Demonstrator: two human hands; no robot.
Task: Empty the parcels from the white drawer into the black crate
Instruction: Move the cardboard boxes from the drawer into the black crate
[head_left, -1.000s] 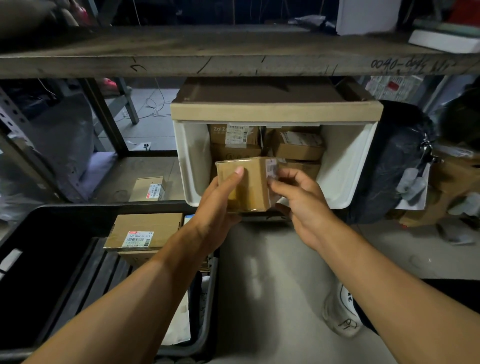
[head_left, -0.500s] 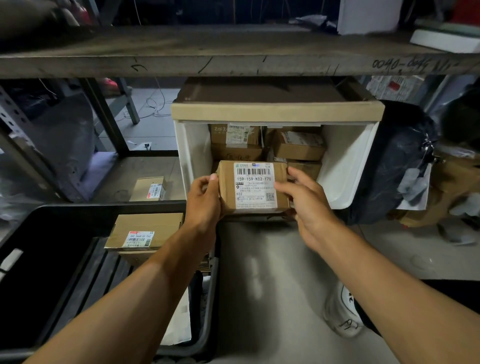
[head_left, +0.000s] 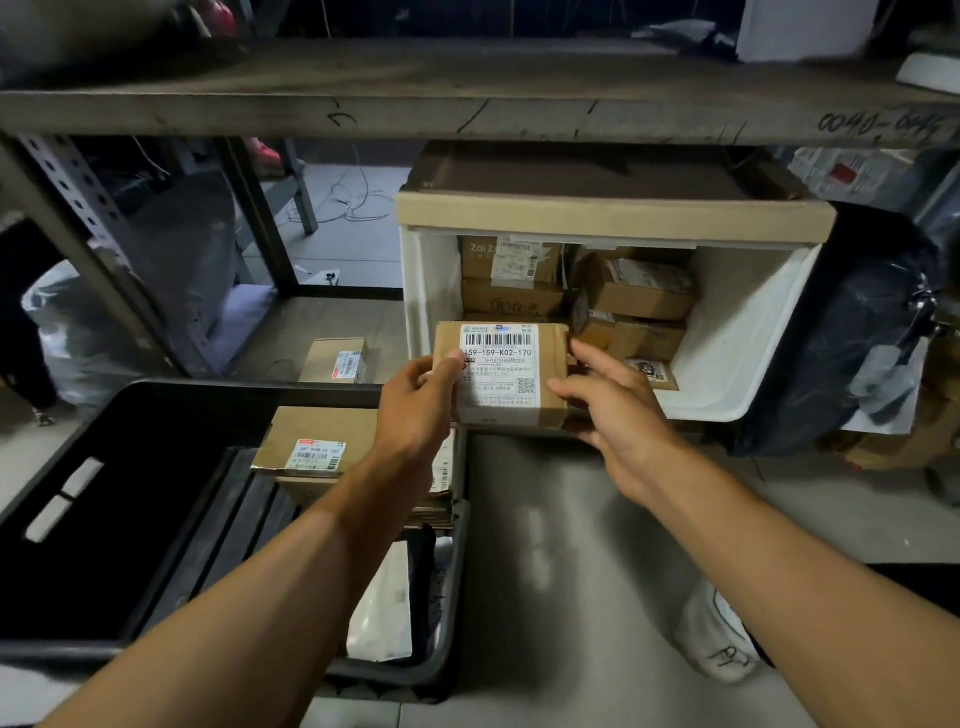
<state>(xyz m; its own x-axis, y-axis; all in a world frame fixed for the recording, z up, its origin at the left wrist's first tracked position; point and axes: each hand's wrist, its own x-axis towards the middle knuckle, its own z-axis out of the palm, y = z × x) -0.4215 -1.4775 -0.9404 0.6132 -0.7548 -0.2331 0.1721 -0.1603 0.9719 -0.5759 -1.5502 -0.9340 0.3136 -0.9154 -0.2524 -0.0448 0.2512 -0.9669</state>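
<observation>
Two hands meet at a labelled cardboard parcel in front of the white drawer. The left hand grips its 9 o'clock edge (thumb on the label); the right hand, fingers loosely spread, touches its 3 o'clock side. More parcels lie inside the drawer, and the black crate at 8 o'clock contains a flat box.

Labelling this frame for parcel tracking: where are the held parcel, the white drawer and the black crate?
held parcel (head_left: 498, 371), head view, on its white shipping label.
white drawer (head_left: 727, 332), head view, on its bare right inner wall.
black crate (head_left: 171, 410), head view, on its far rim.
</observation>
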